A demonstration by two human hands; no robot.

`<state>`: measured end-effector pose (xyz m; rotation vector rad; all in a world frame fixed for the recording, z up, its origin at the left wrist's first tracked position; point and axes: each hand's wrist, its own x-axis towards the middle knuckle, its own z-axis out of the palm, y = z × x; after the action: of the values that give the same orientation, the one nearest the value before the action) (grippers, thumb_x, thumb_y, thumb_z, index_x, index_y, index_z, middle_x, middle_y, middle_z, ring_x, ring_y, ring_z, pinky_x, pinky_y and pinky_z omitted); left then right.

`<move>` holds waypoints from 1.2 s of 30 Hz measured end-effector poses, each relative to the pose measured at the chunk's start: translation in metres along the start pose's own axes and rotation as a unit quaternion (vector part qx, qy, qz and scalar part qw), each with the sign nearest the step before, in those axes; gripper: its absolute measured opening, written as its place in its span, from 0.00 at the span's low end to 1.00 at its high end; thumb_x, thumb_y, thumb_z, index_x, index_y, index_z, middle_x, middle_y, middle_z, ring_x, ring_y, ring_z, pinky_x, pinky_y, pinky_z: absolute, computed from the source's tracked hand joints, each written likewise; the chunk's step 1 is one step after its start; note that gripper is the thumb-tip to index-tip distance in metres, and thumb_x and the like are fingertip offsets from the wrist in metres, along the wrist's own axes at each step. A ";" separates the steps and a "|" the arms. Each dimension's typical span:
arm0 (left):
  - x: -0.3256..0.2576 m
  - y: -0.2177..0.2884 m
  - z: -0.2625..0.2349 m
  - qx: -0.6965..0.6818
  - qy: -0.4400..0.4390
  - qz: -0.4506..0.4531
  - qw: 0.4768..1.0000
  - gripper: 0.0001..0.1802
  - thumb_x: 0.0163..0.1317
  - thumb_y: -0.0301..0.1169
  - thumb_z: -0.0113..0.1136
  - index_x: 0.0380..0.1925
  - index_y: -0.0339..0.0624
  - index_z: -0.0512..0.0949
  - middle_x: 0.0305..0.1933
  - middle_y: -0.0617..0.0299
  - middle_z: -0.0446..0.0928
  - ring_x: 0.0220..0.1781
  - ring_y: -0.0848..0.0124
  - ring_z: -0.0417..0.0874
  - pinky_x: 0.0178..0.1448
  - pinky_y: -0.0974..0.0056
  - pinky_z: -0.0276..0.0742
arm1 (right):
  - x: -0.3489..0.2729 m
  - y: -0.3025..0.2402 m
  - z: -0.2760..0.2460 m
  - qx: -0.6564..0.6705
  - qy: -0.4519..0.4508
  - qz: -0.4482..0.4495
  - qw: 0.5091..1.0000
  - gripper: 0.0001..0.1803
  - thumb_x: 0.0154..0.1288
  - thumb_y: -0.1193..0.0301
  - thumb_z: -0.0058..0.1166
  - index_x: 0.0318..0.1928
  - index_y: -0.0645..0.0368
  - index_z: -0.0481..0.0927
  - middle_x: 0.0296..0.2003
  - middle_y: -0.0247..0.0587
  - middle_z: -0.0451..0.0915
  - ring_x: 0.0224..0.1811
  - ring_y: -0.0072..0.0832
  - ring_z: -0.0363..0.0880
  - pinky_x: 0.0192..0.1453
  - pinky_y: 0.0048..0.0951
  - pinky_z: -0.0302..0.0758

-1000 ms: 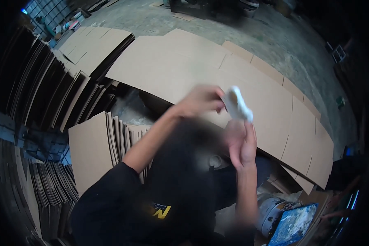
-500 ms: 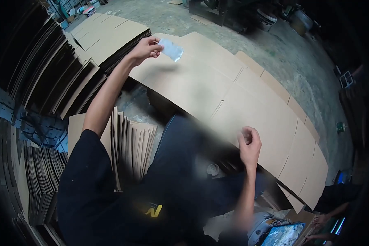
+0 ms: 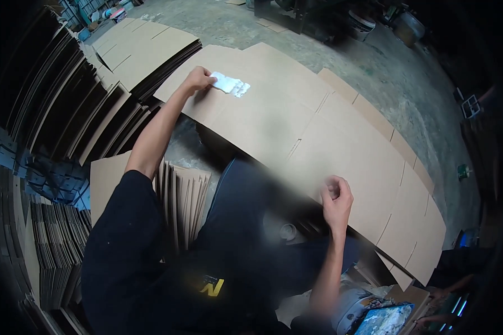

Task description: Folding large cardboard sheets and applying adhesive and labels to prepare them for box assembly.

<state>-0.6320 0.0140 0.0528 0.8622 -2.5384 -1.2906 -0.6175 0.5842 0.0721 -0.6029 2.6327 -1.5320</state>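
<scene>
At the far left part of a large flat cardboard sheet (image 3: 251,120), my left hand (image 3: 198,81) pinches one end of a thin, whitish, shiny rectangular piece (image 3: 226,84). Its free end has an uneven, stepped edge and is at or just over the cardboard; I cannot tell whether it touches. Nearer to me, my right hand (image 3: 336,204) is held at the cardboard's near edge. Its fingers are curled towards the thumb in a loop, the tips smeared, and whatever they may hold is hidden.
Another cardboard stack (image 3: 148,47) adjoins at the far left. Upright cardboard sheets (image 3: 184,198) stand beside my leg, with more bundles (image 3: 58,240) further left. A bucket (image 3: 352,312) is at the lower right. Another person's arm (image 3: 450,290) shows at the right edge.
My left hand has come down and slightly left, bringing the whitish piece from above the cardboard to its surface or close to it. My right hand has barely moved; its fingers curl a little differently.
</scene>
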 end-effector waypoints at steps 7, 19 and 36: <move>-0.012 0.035 -0.019 -0.208 -0.009 0.001 0.978 0.07 0.67 0.27 0.68 0.36 0.33 0.82 0.26 0.65 0.78 0.25 0.78 0.77 0.28 0.73 0.73 | -0.002 0.005 -0.004 0.002 0.015 0.010 1.000 0.11 0.64 0.71 0.66 0.44 0.63 0.83 0.38 0.38 0.82 0.38 0.26 0.77 0.38 0.27 0.74; 0.025 -0.023 -0.030 0.081 0.022 -0.041 0.996 0.12 0.55 0.33 0.76 0.23 0.36 0.84 0.23 0.59 0.83 0.23 0.71 0.82 0.29 0.62 0.76 | -0.003 0.004 -0.002 0.027 0.018 0.008 0.999 0.11 0.65 0.72 0.65 0.45 0.63 0.83 0.38 0.38 0.83 0.38 0.25 0.79 0.38 0.27 0.75; -0.022 0.027 0.003 -0.047 0.028 0.044 0.998 0.09 0.61 0.29 0.71 0.32 0.33 0.83 0.25 0.62 0.81 0.24 0.77 0.79 0.28 0.68 0.74 | -0.002 0.004 -0.001 0.035 0.015 0.018 0.999 0.10 0.65 0.72 0.65 0.45 0.64 0.83 0.38 0.38 0.83 0.39 0.25 0.80 0.40 0.26 0.77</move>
<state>-0.6271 0.0411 0.0745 0.7490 -2.4227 -1.3272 -0.6176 0.5875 0.0691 -0.5292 2.5831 -1.6273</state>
